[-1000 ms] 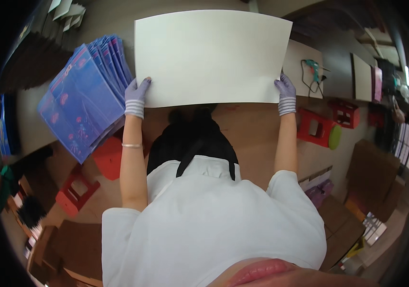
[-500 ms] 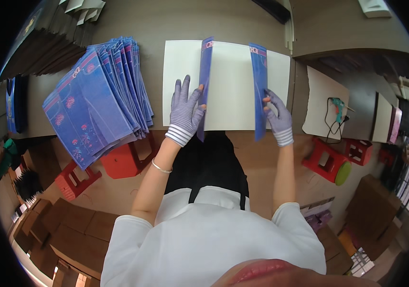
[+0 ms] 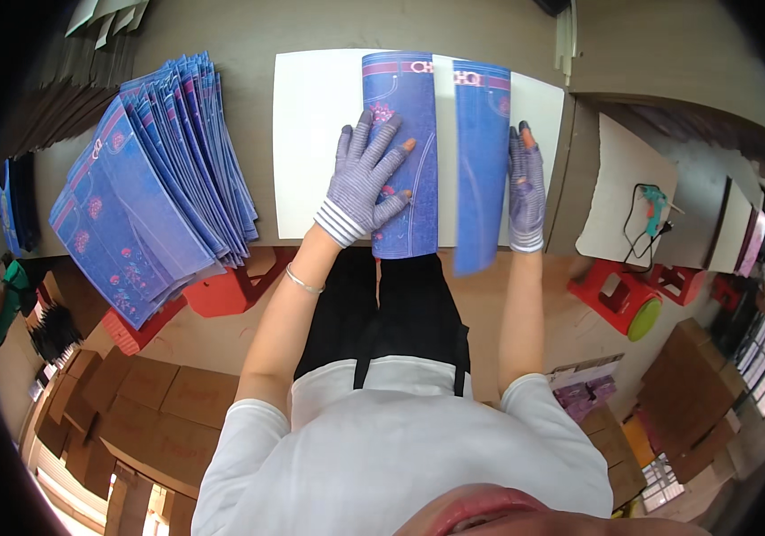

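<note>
Desk (image 3: 329, 27) surface fills the upper frame, and a white sheet (image 3: 315, 143) is laid flat at upper centre. Two blue printed flaps are folded over it. The left flap (image 3: 405, 205) is pressed flat under the left hand (image 3: 360, 183), gloved, fingers spread, nothing grasped. The right flap (image 3: 481, 134) is lifted at its lower end and is pinched along its edge by the right hand (image 3: 525, 188).

A crooked crease is likely if the raised flap is let go early, and the sheet could be slid toward the desk edge by uneven pressure.

A fanned stack of blue pieces (image 3: 146, 188) is spread at the left, just beside the sheet. A red stool (image 3: 610, 299) and a glue gun (image 3: 653, 207) are seen at the right, well apart.
</note>
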`<state>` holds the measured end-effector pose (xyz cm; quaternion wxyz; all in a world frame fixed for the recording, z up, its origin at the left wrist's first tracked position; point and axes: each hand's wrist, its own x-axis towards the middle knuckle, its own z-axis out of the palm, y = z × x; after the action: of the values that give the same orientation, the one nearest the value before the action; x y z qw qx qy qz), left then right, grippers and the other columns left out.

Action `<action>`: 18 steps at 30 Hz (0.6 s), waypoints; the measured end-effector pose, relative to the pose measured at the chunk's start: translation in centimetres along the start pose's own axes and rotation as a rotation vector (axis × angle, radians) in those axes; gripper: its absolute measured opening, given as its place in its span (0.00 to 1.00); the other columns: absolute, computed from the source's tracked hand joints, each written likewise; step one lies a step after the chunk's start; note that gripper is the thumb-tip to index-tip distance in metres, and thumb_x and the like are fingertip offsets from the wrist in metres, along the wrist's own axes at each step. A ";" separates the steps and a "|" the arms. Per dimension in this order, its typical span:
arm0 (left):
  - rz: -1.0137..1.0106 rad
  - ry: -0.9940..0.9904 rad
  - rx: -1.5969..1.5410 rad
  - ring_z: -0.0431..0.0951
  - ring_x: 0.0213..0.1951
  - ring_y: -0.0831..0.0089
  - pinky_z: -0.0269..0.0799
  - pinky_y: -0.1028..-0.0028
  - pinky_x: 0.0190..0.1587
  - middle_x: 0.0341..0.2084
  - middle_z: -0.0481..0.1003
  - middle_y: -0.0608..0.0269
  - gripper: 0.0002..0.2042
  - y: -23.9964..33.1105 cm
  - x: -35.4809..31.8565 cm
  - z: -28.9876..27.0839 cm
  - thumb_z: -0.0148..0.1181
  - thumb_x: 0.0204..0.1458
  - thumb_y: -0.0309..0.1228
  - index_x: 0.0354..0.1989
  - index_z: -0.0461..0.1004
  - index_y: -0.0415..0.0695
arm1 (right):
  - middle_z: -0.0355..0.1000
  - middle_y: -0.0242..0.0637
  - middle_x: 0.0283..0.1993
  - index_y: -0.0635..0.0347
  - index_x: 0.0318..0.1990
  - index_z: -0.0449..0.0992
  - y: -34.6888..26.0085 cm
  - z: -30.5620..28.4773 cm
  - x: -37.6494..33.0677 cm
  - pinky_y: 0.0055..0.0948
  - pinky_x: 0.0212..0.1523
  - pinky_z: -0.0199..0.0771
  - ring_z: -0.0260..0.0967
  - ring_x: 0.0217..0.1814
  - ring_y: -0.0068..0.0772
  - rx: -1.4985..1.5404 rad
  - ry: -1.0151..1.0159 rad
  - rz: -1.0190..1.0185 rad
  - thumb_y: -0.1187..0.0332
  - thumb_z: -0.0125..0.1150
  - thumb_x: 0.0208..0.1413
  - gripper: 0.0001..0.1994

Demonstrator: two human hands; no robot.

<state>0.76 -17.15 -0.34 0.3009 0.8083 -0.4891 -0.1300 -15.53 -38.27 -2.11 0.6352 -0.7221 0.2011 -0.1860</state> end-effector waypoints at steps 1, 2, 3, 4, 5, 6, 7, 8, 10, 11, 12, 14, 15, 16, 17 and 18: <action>0.021 -0.021 0.016 0.43 0.70 0.42 0.40 0.42 0.67 0.67 0.54 0.52 0.34 -0.1 0.0 -0.1 0.65 0.41 0.42 0.61 0.67 0.48 | 0.47 0.48 0.73 0.63 0.69 0.50 0.0 0.1 -0.2 0.39 0.72 0.43 0.44 0.75 0.45 -0.066 0.014 0.008 0.46 0.52 0.60 0.39; 0.017 -0.026 0.027 0.44 0.70 0.42 0.40 0.41 0.67 0.67 0.55 0.53 0.34 -0.2 0.3 0.0 0.64 0.41 0.42 0.61 0.67 0.48 | 0.48 0.48 0.73 0.63 0.69 0.50 0.0 0.2 0.1 0.39 0.72 0.44 0.45 0.75 0.45 -0.133 0.033 0.004 0.46 0.51 0.60 0.38; 0.015 -0.030 0.037 0.44 0.70 0.42 0.40 0.40 0.66 0.67 0.55 0.55 0.33 -0.2 0.2 0.1 0.63 0.42 0.43 0.61 0.67 0.48 | 0.48 0.48 0.72 0.62 0.69 0.51 0.0 0.4 0.5 0.38 0.71 0.46 0.46 0.74 0.45 -0.200 0.052 0.000 0.46 0.51 0.61 0.38; 0.012 -0.035 0.048 0.44 0.70 0.42 0.40 0.39 0.66 0.67 0.55 0.56 0.33 -0.2 0.1 0.3 0.63 0.42 0.43 0.61 0.67 0.49 | 0.49 0.48 0.72 0.61 0.69 0.52 -0.1 0.6 0.8 0.38 0.71 0.47 0.47 0.74 0.46 -0.267 0.072 -0.003 0.46 0.50 0.61 0.37; 0.010 -0.042 0.074 0.44 0.70 0.42 0.39 0.39 0.66 0.67 0.56 0.56 0.32 -0.2 0.1 0.7 0.62 0.43 0.43 0.60 0.67 0.49 | 0.50 0.49 0.72 0.61 0.69 0.53 -0.3 0.7 1.0 0.38 0.70 0.49 0.48 0.73 0.46 -0.337 0.092 -0.005 0.46 0.50 0.61 0.36; 0.007 -0.048 0.099 0.44 0.70 0.42 0.39 0.38 0.66 0.67 0.56 0.57 0.32 -0.2 0.0 1.0 0.62 0.43 0.43 0.60 0.67 0.49 | 0.52 0.51 0.70 0.58 0.68 0.56 -0.7 1.3 1.3 0.39 0.69 0.54 0.51 0.72 0.49 -0.434 0.114 -0.045 0.55 0.55 0.60 0.32; 0.005 -0.056 0.124 0.45 0.69 0.42 0.39 0.38 0.66 0.67 0.56 0.57 0.31 -0.2 0.1 1.3 0.61 0.44 0.43 0.60 0.67 0.50 | 0.53 0.51 0.70 0.58 0.67 0.57 -0.6 1.6 1.8 0.39 0.68 0.55 0.52 0.72 0.50 -0.495 0.122 -0.071 0.58 0.56 0.59 0.31; -0.007 -0.078 0.115 0.44 0.70 0.43 0.38 0.38 0.66 0.67 0.56 0.58 0.30 0.3 0.4 1.0 0.60 0.45 0.42 0.60 0.68 0.51 | 0.53 0.51 0.70 0.58 0.67 0.57 -0.5 1.8 1.8 0.39 0.68 0.55 0.52 0.71 0.51 -0.559 0.124 -0.084 0.62 0.57 0.57 0.31; 0.007 -0.116 0.167 0.44 0.70 0.44 0.38 0.38 0.66 0.67 0.56 0.59 0.29 0.4 0.2 1.3 0.60 0.45 0.41 0.60 0.68 0.51 | 0.55 0.50 0.69 0.59 0.65 0.61 -0.5 2.4 2.0 0.40 0.67 0.58 0.53 0.71 0.53 -0.647 0.139 -0.068 0.72 0.58 0.50 0.31; 0.015 -0.129 0.198 0.44 0.70 0.44 0.38 0.38 0.66 0.67 0.57 0.59 0.28 0.2 0.4 1.4 0.59 0.46 0.41 0.59 0.68 0.51 | 0.55 0.50 0.69 0.59 0.64 0.61 -0.2 2.6 2.1 0.41 0.67 0.58 0.53 0.71 0.53 -0.689 0.137 -0.076 0.72 0.58 0.50 0.31; 0.012 -0.132 0.192 0.44 0.70 0.44 0.38 0.38 0.66 0.67 0.57 0.59 0.28 0.1 0.5 1.4 0.60 0.46 0.40 0.59 0.68 0.51 | 0.56 0.49 0.69 0.59 0.64 0.62 0.0 2.8 2.0 0.41 0.67 0.58 0.52 0.71 0.53 -0.731 0.134 -0.084 0.72 0.58 0.50 0.30; 0.005 -0.143 0.182 0.45 0.70 0.45 0.38 0.38 0.67 0.67 0.57 0.59 0.28 -0.1 0.4 1.4 0.60 0.46 0.39 0.59 0.69 0.51 | 0.57 0.49 0.68 0.59 0.63 0.63 0.3 3.1 2.0 0.42 0.67 0.58 0.52 0.71 0.53 -0.795 0.133 -0.097 0.72 0.58 0.50 0.30; 0.006 -0.140 0.177 0.45 0.70 0.45 0.38 0.39 0.67 0.66 0.57 0.59 0.28 -0.2 0.2 1.4 0.60 0.46 0.39 0.59 0.69 0.51 | 0.57 0.49 0.68 0.59 0.63 0.64 0.3 3.2 2.1 0.43 0.67 0.58 0.52 0.71 0.53 -0.817 0.135 -0.101 0.72 0.58 0.49 0.29; 0.006 -0.137 0.171 0.45 0.70 0.45 0.37 0.39 0.67 0.66 0.58 0.59 0.28 -0.3 -0.1 1.4 0.60 0.46 0.39 0.59 0.69 0.51 | 0.57 0.49 0.68 0.59 0.63 0.64 0.3 3.3 2.1 0.43 0.67 0.58 0.51 0.71 0.53 -0.839 0.137 -0.107 0.72 0.58 0.49 0.29; 0.008 -0.127 0.169 0.45 0.70 0.45 0.37 0.39 0.67 0.66 0.58 0.59 0.28 -0.5 -0.2 1.4 0.60 0.45 0.38 0.59 0.69 0.51 | 0.57 0.48 0.68 0.59 0.62 0.64 0.4 3.5 2.1 0.44 0.67 0.58 0.51 0.71 0.54 -0.846 0.141 -0.108 0.72 0.58 0.48 0.29; 0.001 -0.119 0.166 0.45 0.70 0.45 0.37 0.40 0.67 0.66 0.58 0.59 0.28 -0.5 -0.2 1.5 0.61 0.45 0.38 0.59 0.68 0.51 | 0.57 0.48 0.68 0.59 0.62 0.65 0.4 3.6 2.1 0.44 0.67 0.58 0.51 0.71 0.54 -0.853 0.145 -0.110 0.72 0.57 0.48 0.29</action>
<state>0.23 -17.31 -1.82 0.2034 0.8211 -0.5155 -0.1365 -11.86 -36.40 -2.95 0.2534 -0.9147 0.2652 -0.1698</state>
